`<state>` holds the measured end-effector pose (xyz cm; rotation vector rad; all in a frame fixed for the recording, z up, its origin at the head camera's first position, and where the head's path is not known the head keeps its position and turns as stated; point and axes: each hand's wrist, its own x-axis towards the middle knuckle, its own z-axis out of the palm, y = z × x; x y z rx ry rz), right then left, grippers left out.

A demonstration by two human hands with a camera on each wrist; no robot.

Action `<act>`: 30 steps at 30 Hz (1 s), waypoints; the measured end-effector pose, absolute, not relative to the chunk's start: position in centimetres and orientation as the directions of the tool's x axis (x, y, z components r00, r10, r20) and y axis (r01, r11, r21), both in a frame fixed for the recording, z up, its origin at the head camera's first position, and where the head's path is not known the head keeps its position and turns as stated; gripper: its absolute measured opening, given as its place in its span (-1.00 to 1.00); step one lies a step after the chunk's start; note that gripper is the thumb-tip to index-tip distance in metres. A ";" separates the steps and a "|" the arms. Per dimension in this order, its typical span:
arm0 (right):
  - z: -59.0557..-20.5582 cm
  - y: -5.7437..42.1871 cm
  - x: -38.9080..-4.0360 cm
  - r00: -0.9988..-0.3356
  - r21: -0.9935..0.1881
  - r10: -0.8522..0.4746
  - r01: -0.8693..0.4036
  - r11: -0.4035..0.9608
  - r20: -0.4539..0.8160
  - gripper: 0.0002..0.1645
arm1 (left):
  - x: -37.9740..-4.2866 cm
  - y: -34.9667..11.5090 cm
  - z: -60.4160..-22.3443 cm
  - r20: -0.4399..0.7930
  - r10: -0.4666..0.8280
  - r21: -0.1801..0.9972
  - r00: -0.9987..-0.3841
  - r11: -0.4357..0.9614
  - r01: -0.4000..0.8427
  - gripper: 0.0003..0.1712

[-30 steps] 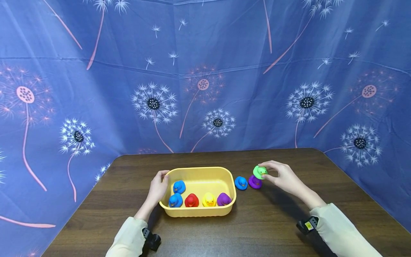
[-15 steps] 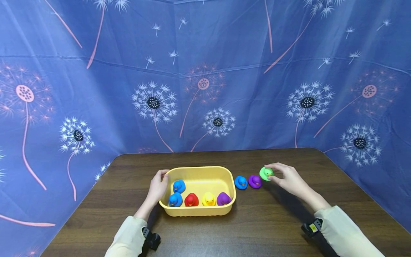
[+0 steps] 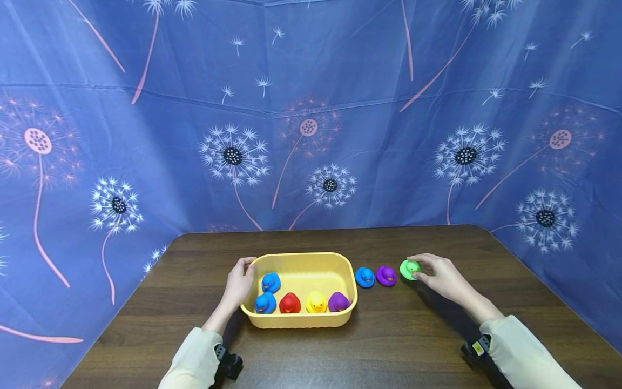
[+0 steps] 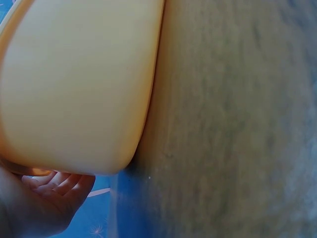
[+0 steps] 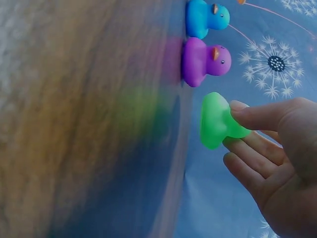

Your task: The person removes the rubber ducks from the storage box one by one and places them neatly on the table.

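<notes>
"Fingers [image 5: 253, 154] of our right hand [image 3: 439, 276] pinch the green duck [image 5: 212, 121] near the purple duck [image 3: 386, 276]; our left hand [image 3: 238, 283] grips the tray [image 3: 301, 321] by its edge."

"We've table [image 3: 457, 243] beyond, to its far edge; only our right wrist view shows a gap underneath the green duck."

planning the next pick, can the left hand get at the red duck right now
Probably yes: nothing covers the red duck in the open tray, though the left hand would need to let go and pass two blue ducks.

Five ducks [image 3: 290, 303] lie in the tub [image 3: 301, 322] on the table [image 3: 311, 356], three right of it.
</notes>
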<state>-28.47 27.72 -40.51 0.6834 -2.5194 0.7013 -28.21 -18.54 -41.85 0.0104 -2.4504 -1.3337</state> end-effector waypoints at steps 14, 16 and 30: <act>-41.1 28.0 -28.8 -0.824 -0.408 -0.359 -0.538 0.738 0.438 -0.58 | -28.2 -18.6 -41.8 0.301 -0.174 0.813 -0.938 0.561 0.156 -0.69; -41.2 28.0 -28.7 -0.826 -0.412 -0.367 -0.540 0.734 0.429 -0.57 | -28.2 -18.6 -41.8 0.302 -0.173 0.811 -0.938 0.563 0.157 -0.69; -41.6 28.0 -28.9 -0.812 -0.414 -0.401 -0.567 0.712 0.424 -0.53 | -28.2 -18.5 -41.8 0.299 -0.173 0.813 -0.938 0.560 0.156 -0.69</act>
